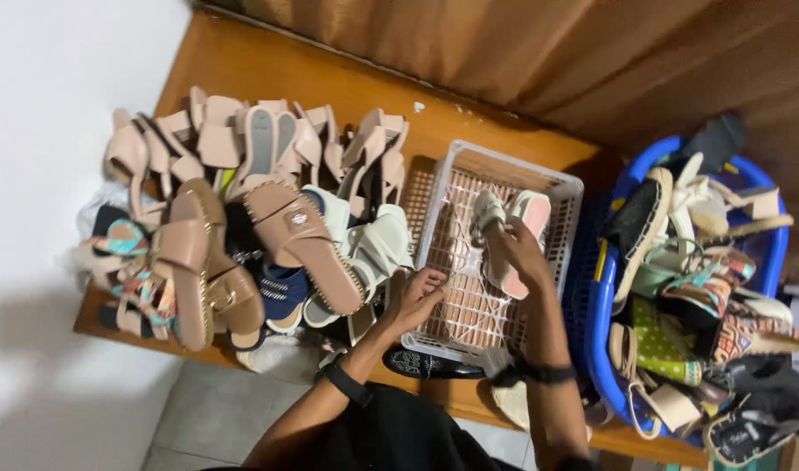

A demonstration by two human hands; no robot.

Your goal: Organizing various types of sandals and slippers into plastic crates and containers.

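Note:
My right hand (526,253) is closed around a pale pink and white sandal (504,228), holding it inside a white plastic basket (563,187) on the wooden table (269,70). My left hand (417,295) rests on the basket's left rim with fingers curled on it, close to a heap of beige, brown and cream sandals (269,227). Both wrists wear black bands.
A blue basket (604,349) piled with mixed shoes stands at the right. A black shoe (421,362) lies at the table's near edge under the white basket. A white wall is at left, wooden panelling behind, grey floor tiles below.

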